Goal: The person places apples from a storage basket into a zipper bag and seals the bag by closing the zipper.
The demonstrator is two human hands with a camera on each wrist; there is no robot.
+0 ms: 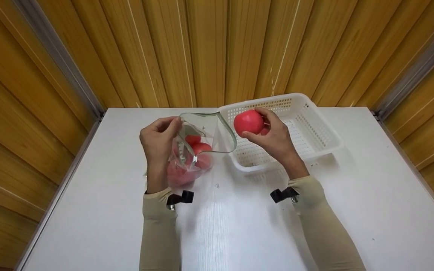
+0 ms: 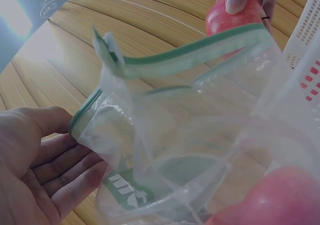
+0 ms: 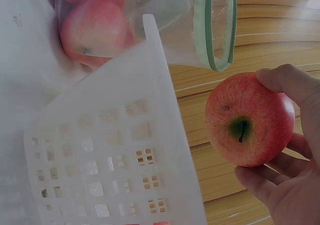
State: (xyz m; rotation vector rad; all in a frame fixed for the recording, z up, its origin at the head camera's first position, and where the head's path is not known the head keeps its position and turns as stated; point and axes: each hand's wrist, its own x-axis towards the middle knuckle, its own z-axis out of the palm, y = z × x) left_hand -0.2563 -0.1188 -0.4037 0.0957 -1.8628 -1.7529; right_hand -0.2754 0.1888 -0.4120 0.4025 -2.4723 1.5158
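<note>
The whole red apple (image 1: 248,122), stem present, is gripped by the right hand (image 1: 277,139) near the left end of the white perforated basket (image 1: 317,130). Beside the basket, the clear zip bag (image 2: 185,132) has its green-edged mouth open, pinched by the left hand (image 1: 158,139); red apples (image 1: 203,147) lie inside.

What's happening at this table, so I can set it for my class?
A person's left hand pinches the rim of a clear, green-edged zip bag, its mouth open. Several red apples are already inside. The right hand holds another red apple close to the mouth, but outside the bag. A white plastic basket stands beside the bag on the white table; something red shows through its holes.
</note>
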